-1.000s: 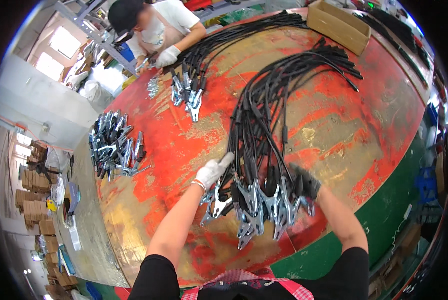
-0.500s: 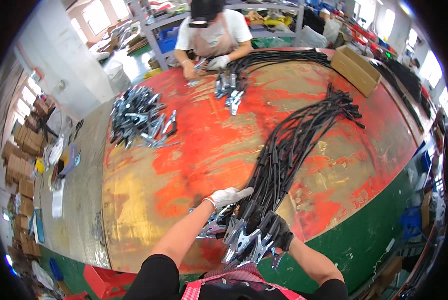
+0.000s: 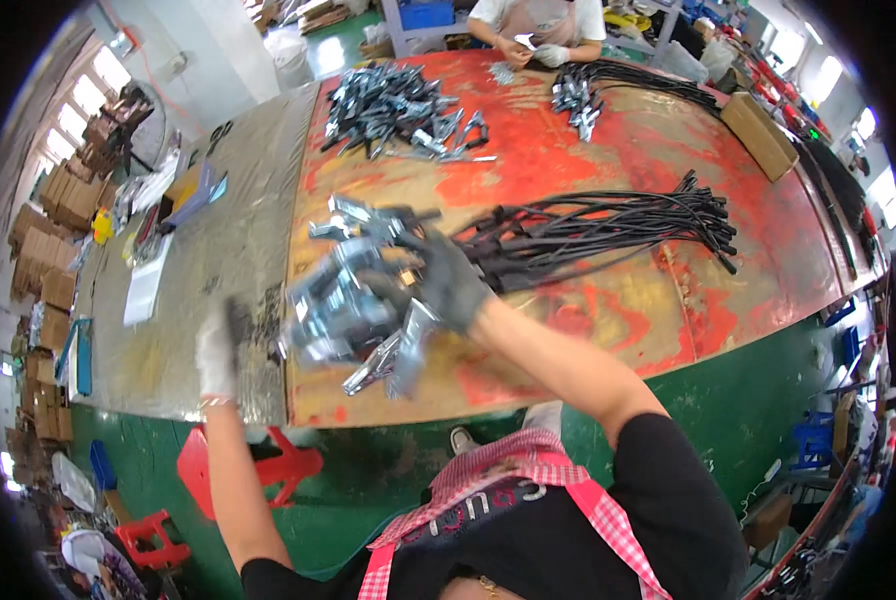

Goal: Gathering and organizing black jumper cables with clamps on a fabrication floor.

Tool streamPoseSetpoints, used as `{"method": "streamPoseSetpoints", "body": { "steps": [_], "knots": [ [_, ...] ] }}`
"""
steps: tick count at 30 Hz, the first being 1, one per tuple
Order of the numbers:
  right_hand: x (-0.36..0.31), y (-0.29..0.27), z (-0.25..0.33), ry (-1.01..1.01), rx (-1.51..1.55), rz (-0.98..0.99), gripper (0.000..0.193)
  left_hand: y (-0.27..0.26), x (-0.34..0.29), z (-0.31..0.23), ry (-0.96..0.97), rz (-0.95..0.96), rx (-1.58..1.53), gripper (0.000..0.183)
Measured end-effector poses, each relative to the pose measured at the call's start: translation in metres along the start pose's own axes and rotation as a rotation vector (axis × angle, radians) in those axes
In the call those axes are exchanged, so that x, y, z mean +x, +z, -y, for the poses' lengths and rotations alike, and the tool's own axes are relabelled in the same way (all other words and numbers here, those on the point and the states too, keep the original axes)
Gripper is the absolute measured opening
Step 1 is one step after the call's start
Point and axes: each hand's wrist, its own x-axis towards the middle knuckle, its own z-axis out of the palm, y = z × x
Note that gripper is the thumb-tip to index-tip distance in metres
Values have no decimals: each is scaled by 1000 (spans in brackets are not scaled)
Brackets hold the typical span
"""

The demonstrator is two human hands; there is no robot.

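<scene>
Cables [image 3: 658, 215] run sideways, clips [image 3: 343, 310] leftmost; nearer right hand [image 3: 450, 280] clutches them there; left hand [image 3: 217, 352] sits further left, grip too blurry to tell.

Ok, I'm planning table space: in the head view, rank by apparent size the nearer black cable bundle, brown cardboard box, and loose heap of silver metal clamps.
1. Nearer black cable bundle
2. Loose heap of silver metal clamps
3. Brown cardboard box
The bundle lies nearer, which enlarges it.
</scene>
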Motion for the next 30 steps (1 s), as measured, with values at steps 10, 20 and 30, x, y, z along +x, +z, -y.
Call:
{"method": "streamPoseSetpoints", "body": {
  "steps": [10, 20, 30],
  "knots": [
    [81, -69, -111, -49, -1302, -712, 46, 3, -194, 150, -188, 238, -795, 16],
    [74, -57, 67, 320, -2923, -355, 106, 210, -153, 84, -1042, 543, -886, 37],
    [167, -197, 136, 717, -2041, -443, 85, 235, -59, 65, -1109, -50, -1636, 50]
  ]
}}
